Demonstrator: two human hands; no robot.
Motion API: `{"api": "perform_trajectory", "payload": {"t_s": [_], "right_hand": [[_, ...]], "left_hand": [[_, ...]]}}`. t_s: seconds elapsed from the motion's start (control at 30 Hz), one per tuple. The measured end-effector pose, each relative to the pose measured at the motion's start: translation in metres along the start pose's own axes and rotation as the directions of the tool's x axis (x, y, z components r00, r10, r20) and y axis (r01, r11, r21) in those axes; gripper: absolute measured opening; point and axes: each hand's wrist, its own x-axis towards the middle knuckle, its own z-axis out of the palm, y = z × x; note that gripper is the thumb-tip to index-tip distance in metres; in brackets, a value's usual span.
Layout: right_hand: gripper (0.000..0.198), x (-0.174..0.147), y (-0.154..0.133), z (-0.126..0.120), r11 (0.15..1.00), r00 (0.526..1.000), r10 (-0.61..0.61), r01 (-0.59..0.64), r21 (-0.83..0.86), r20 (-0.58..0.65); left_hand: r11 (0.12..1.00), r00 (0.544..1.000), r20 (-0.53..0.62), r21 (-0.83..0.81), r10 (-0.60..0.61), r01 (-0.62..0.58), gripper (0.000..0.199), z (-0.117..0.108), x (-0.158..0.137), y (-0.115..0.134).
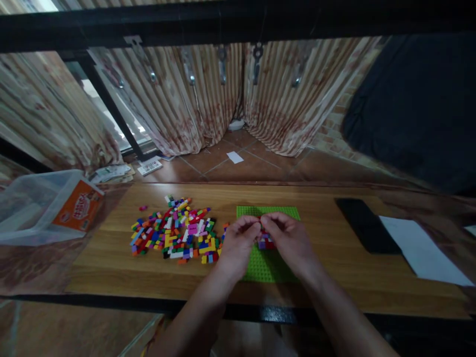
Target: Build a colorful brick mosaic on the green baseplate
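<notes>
My left hand (pixel 238 243) and my right hand (pixel 292 243) meet above the green studded baseplate (pixel 269 270), thumbs and index fingers pinched together. A bit of a small red toy brick (pixel 260 218) shows between the fingertips of both hands; the fingers cover most of it. Just below, purple, red and white toy bricks (pixel 265 243) sit on the baseplate between the hands, partly hidden by them. Left of my left hand a loose pile of small multicoloured toy bricks (pixel 191 229) spreads over the wooden table (pixel 122 277).
A clear plastic bin (pixel 33 208) with an orange label stands at the left end. On the right lie a dark flat tablet-like object (pixel 366 225) and white paper (pixel 424 248). A black bar with metal hooks (pixel 256 64) crosses above, before striped curtains (pixel 208 109).
</notes>
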Motion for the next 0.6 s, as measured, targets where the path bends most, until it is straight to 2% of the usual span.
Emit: {"api": "perform_trajectory", "payload": {"t_s": [0.17, 0.27, 0.37, 0.47, 0.6], "right_hand": [[0.027, 0.0, 0.001, 0.014, 0.999, 0.998, -0.045, 0.045, 0.0, -0.033], [0.029, 0.0, -0.001, 0.022, 0.982, 0.998, 0.057, -0.057, 0.178, 0.002], [0.031, 0.001, -0.006, 0.028, 0.921, 0.987, 0.147, -0.158, 0.357, 0.057], [0.032, 0.001, -0.01, 0.027, 0.884, 0.981, 0.183, -0.194, 0.425, 0.065], [0.03, 0.003, -0.012, 0.012, 0.82, 0.974, 0.22, -0.213, 0.532, 0.052]], "left_hand": [[0.999, 0.999, -0.045, -0.045, 0.001, -0.003, 0.017, -0.009, -0.001, 0.003], [0.991, 0.999, -0.035, -0.128, -0.038, 0.033, 0.021, -0.013, -0.002, 0.01], [0.986, 0.998, -0.038, -0.164, -0.048, 0.041, 0.023, -0.018, -0.001, 0.018], [0.987, 0.995, -0.083, -0.153, -0.051, 0.038, 0.022, -0.025, 0.001, 0.026], [0.991, 0.987, -0.155, -0.131, -0.038, 0.017, 0.014, -0.032, 0.006, 0.036]]}}
